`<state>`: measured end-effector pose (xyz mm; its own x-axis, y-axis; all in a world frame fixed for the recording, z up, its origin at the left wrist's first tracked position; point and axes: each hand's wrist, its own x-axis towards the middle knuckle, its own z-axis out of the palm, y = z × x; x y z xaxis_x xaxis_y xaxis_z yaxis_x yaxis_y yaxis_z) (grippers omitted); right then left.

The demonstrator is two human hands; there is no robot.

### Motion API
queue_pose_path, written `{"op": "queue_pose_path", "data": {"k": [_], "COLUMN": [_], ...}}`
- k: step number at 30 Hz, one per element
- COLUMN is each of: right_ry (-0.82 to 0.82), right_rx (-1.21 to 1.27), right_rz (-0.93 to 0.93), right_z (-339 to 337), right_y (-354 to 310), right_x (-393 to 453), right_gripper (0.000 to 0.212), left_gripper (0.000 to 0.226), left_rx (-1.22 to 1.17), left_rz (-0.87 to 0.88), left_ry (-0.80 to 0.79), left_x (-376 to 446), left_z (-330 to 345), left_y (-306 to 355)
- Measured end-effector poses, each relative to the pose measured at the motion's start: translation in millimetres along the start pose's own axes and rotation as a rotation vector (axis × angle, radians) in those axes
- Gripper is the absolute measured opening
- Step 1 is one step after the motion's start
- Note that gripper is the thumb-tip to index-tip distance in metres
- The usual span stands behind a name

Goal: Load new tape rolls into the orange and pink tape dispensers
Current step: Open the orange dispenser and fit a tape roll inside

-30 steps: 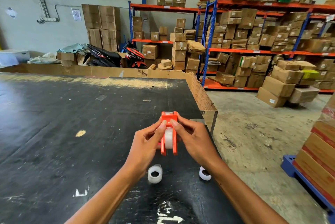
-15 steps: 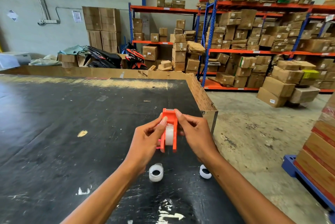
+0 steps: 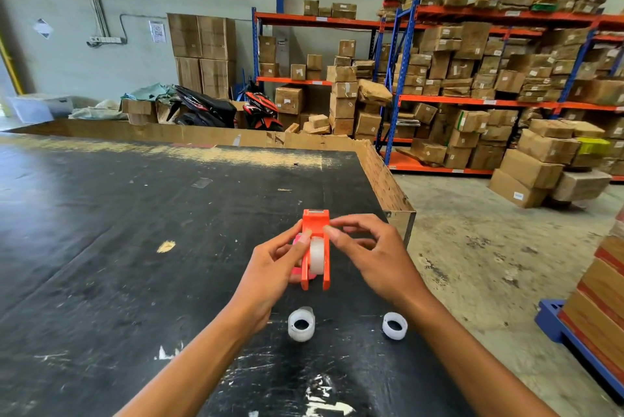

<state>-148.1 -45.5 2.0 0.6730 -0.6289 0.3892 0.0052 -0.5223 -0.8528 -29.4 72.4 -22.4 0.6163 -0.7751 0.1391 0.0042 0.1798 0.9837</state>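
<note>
I see the orange plastic tape dispenser (image 3: 315, 249), long axis pointing away from me, above the black counter (image 3: 118, 231). My left hand (image 3: 270, 276) fingers grip its side; right hand (image 3: 368, 254) fingers pinch at the white tape roll (image 3: 316, 254) seated inside it.

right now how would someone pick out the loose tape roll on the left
Start at the black table and its near edge, below the orange dispenser held in both hands. Two white rolls lie there; it is the left roll, taller than the right roll.
</note>
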Motion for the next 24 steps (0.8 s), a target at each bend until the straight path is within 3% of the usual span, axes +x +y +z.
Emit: {"op": "queue_pose_path", "data": {"k": [6,17,24], "right_ry": [-0.201,-0.035,-0.091], "right_rx": [-0.073,0.046,0.138], "right_rz": [0.062,-0.014,0.025], "right_z": [-3,-15,-20], "right_y": [-8,-28,-35], "right_x": [-1,9,24], "right_gripper": [0.021,0.007,0.004], "left_gripper": [0.049,0.042,0.039], "left_rx": [0.065,0.117,0.140], "left_rz": [0.053,0.087,0.113], "left_ry": [0.014,-0.047,-0.093], "left_x": [-1,-6,-9], "left_z": [0,5,5], "left_y": [-3,-2,3]}}
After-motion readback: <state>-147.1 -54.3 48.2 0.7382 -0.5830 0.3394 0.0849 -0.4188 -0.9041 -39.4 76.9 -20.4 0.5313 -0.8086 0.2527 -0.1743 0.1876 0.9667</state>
